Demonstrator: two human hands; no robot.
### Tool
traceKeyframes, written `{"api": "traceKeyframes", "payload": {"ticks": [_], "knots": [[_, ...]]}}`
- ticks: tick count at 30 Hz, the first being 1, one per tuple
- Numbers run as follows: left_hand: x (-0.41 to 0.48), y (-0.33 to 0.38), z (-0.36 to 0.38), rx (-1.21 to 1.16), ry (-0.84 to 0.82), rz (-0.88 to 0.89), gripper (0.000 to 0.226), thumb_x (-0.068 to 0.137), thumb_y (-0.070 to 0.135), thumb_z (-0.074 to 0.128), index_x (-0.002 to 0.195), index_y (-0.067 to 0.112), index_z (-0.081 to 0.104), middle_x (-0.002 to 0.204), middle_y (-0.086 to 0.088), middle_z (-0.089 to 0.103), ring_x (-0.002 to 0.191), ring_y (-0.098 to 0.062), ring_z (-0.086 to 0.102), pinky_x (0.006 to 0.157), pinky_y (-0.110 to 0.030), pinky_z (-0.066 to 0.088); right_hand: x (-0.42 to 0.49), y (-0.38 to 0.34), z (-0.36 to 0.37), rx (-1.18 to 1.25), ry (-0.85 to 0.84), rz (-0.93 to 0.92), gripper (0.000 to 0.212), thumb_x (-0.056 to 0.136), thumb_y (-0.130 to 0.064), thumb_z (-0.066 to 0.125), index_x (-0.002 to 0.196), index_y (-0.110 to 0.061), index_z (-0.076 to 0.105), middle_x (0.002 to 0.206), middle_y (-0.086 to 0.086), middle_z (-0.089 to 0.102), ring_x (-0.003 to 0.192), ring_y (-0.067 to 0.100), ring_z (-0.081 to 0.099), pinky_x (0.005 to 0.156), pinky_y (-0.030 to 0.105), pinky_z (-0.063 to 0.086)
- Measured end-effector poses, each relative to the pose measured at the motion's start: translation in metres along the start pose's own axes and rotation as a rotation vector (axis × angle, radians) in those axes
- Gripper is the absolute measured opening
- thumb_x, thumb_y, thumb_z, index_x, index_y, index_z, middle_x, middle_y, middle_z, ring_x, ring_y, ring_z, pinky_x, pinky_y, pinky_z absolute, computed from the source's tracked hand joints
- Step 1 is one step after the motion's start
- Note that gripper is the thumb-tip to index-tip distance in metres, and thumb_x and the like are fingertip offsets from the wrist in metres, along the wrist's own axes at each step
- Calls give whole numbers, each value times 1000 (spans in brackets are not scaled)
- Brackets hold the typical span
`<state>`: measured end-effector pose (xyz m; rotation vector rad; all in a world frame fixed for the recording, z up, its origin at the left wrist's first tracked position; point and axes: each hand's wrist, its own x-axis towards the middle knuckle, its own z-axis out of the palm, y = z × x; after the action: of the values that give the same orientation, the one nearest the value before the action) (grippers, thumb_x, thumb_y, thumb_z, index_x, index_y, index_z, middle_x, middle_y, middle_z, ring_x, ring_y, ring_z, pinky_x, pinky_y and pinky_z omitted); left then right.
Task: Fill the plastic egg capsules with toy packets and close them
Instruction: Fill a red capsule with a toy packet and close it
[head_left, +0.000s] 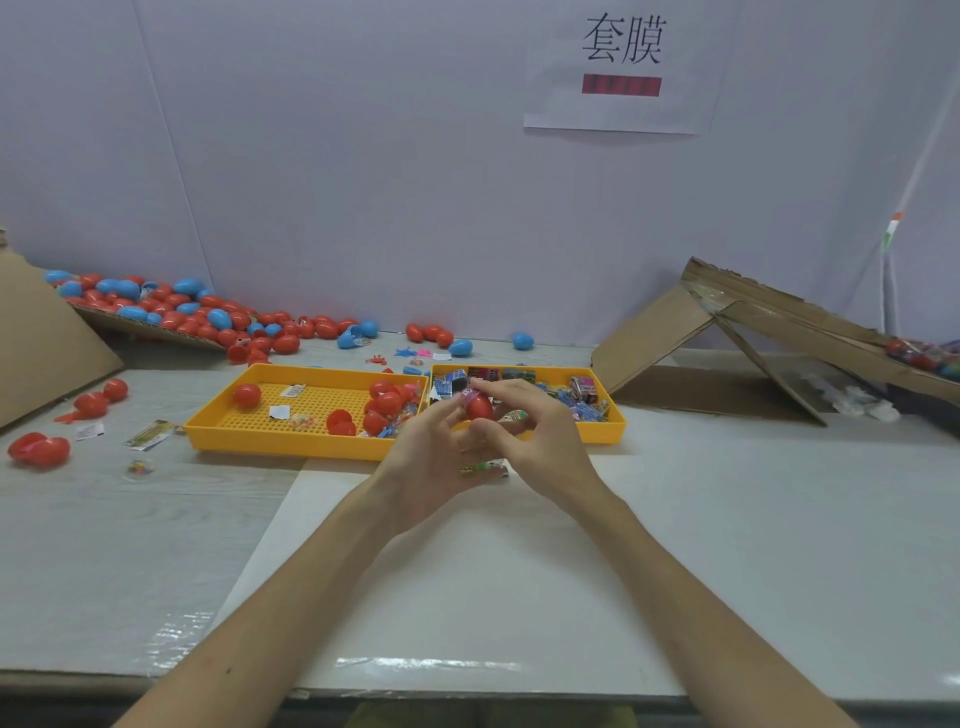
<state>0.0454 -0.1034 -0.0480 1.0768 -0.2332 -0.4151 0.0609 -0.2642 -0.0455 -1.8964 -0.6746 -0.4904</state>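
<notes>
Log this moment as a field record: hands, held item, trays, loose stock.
left hand: holds the red egg capsule
right hand: pinches the same capsule
capsule state: half hidden by fingers, closure unclear
left yellow tray: red capsules
right yellow tray: toy packets
back left: red and blue capsule heap on cardboard

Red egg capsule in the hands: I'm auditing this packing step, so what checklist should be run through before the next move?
1. Grip: red egg capsule held by both left hand and right hand: ok.
2. Toy fully inside: cannot tell; a pink packet shows at the capsule's top.
3. Halves snapped together: cannot tell; fingers hide the seam.
4. Supply of toy packets in the right yellow tray: ok.
5. Spare red capsules in the left yellow tray: ok.
</notes>
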Motion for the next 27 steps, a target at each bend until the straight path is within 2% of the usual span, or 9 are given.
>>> {"api": "traceKeyframes", "payload": {"ticks": [3,6,8,12,16,21,24,27], "knots": [[1,0,-1,-28,94,63,41,97,48,54,119,17,72,124,-11,71,109,-22,71,91,-38,54,0,1,1,-17,-23,-20,44,90,-10,73,133,-18,66,123,-2,64,108,13,63,78,22,55],[0,1,-4,-31,110,116,48,95,38,62,134,11,62,132,-14,66,118,-24,67,90,-31,56,1,0,2,-25,28,-62,44,88,-7,74,131,-15,67,125,-1,63,108,12,63,79,20,55],[-1,1,-4,-9,112,111,50,94,38,63,136,11,60,136,-16,64,117,-23,67,91,-31,54,1,0,2,-32,84,-85,38,87,-6,75,124,-14,71,119,-1,68,105,11,66,82,26,58],[-2,1,-3,14,131,103,43,95,37,62,130,11,62,131,-17,66,103,-17,69,91,-32,51,1,2,2,-36,126,-88,31,84,-5,78,114,-11,76,106,1,75,100,12,69,83,33,59],[-3,1,-2,25,124,103,35,95,37,62,122,15,66,118,-12,70,100,-15,69,91,-31,51,1,2,2,-10,147,-95,29,80,-2,81,108,-9,78,99,-1,75,94,11,71,81,29,60],[-5,1,-1,35,122,111,33,99,34,58,124,14,65,121,-13,67,102,-17,66,95,-32,48,1,2,1,3,123,-47,32,82,-6,80,113,-13,76,106,-2,75,96,10,71,83,31,60],[-5,3,0,41,142,115,31,100,33,58,123,13,65,127,-20,67,105,-18,65,95,-32,47,0,-1,2,0,118,-56,38,84,-8,78,121,-18,72,112,-4,73,97,8,70,83,27,59],[-5,3,0,40,155,125,32,100,33,60,124,12,66,129,-18,67,105,-18,67,95,-32,48,0,0,2,-33,118,-83,31,86,-8,76,116,-16,74,109,-4,73,96,8,70,81,29,60]]}}
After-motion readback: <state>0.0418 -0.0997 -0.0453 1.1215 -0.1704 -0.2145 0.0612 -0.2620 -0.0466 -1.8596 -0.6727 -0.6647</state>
